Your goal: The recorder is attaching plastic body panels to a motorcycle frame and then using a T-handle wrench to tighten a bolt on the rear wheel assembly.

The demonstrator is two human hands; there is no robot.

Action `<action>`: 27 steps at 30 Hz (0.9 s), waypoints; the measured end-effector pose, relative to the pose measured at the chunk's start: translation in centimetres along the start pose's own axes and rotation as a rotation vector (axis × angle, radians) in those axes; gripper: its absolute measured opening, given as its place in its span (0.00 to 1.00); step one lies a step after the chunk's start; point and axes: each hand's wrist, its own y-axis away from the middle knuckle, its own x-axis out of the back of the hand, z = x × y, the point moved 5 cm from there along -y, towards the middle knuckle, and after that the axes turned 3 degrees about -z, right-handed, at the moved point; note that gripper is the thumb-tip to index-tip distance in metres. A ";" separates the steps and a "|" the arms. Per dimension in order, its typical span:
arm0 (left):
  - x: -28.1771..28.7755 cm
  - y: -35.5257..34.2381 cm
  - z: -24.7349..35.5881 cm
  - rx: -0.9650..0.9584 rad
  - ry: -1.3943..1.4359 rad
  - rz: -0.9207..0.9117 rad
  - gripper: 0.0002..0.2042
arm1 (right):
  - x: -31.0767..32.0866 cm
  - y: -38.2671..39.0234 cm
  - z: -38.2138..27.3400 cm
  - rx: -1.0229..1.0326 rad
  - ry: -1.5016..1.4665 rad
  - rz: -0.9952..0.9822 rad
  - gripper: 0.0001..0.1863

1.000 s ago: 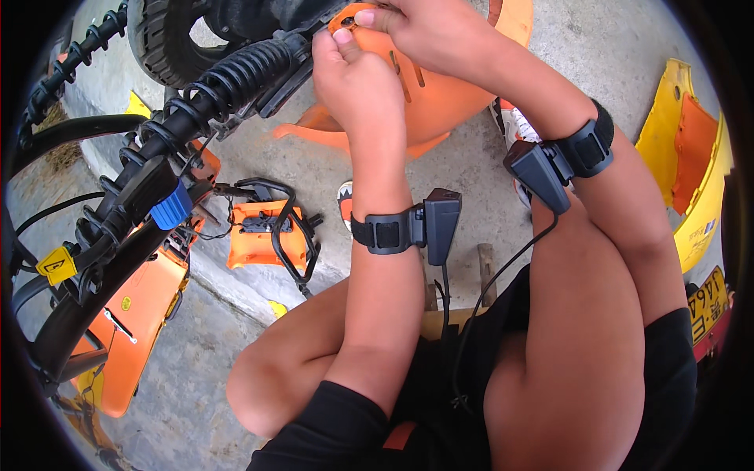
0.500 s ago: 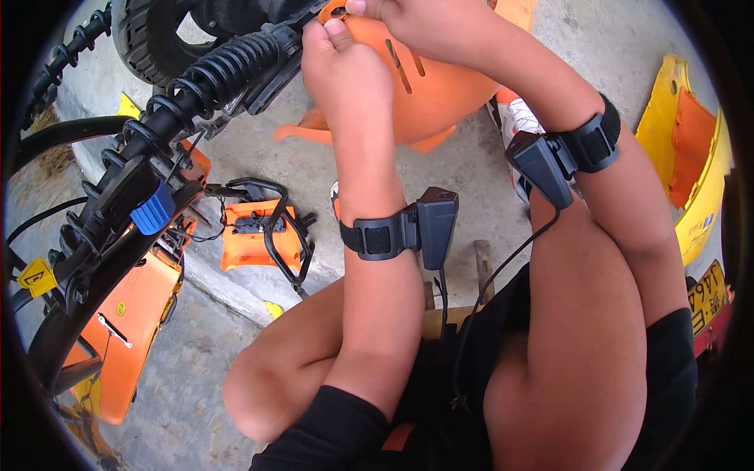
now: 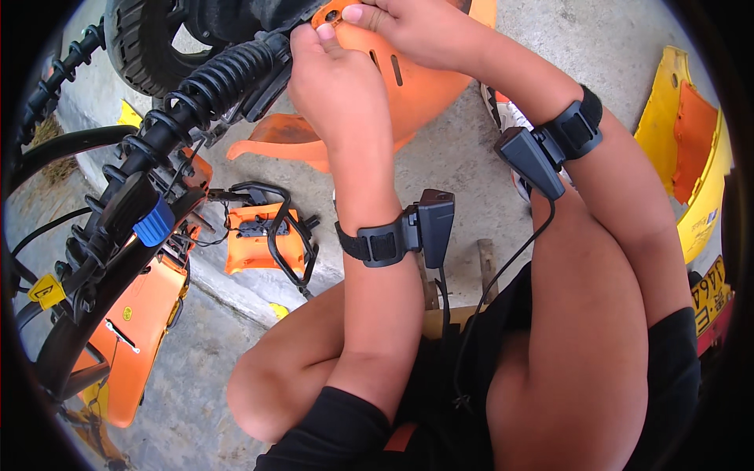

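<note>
My left hand (image 3: 338,86) and my right hand (image 3: 416,31) are closed on the upper edge of a curved orange plastic panel (image 3: 420,90) at the top of the view. Their thumbs pinch beside a dark round hole in its tab (image 3: 333,15); the fingertips behind it are hidden. The panel has two slots. Just left of my left hand is a black coil-spring shock absorber (image 3: 236,71) on the vehicle's frame, below a black wheel (image 3: 133,51). Both my forearms wear strapped black devices with cables.
An orange plastic piece with a black tube frame (image 3: 263,255) lies below left on the concrete. A long orange panel (image 3: 126,345) is at the far left. A yellow panel (image 3: 660,133) stands at the right, above a yellow plate (image 3: 711,298). My bent legs fill the bottom.
Both hands and the orange panel have shifted left across the view. My left wrist sits a little lower, while my fingers keep hold of the panel's tab.
</note>
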 end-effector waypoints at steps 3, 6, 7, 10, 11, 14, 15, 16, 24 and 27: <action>-0.3 0.0 -0.2 0.002 0.063 0.013 0.12 | 0.2 0.2 -0.9 -0.084 0.089 0.025 0.16; -0.4 -0.2 -0.3 0.008 0.112 0.005 0.12 | 0.7 0.3 -1.8 -0.166 0.126 0.039 0.16; -0.5 -0.2 -0.4 0.014 0.119 -0.002 0.12 | 0.8 0.2 -2.2 -0.172 0.144 0.041 0.16; -0.9 -0.2 -0.8 0.062 0.209 -0.024 0.12 | 1.3 0.3 -3.1 -0.197 0.183 0.026 0.17; -1.1 -0.2 -1.0 0.072 0.226 -0.028 0.12 | 1.5 0.4 -3.4 -0.208 0.191 0.015 0.17; -1.8 -0.4 -1.4 0.078 0.331 -0.035 0.12 | 1.9 0.0 -4.2 -0.292 0.341 -0.032 0.17; -2.0 -0.5 -1.6 0.066 0.402 -0.033 0.12 | 2.1 0.1 -4.6 -0.293 0.343 -0.047 0.17; -2.3 -0.6 -1.8 0.085 0.456 -0.042 0.12 | 2.4 0.2 -4.8 -0.294 0.348 -0.061 0.18; -2.3 -0.5 -2.0 0.087 0.443 -0.071 0.12 | 2.0 0.0 -4.5 -0.192 0.377 -0.025 0.17; -1.9 -0.4 -1.6 0.119 0.351 -0.088 0.12 | 2.2 0.1 -3.6 -0.147 0.336 -0.028 0.16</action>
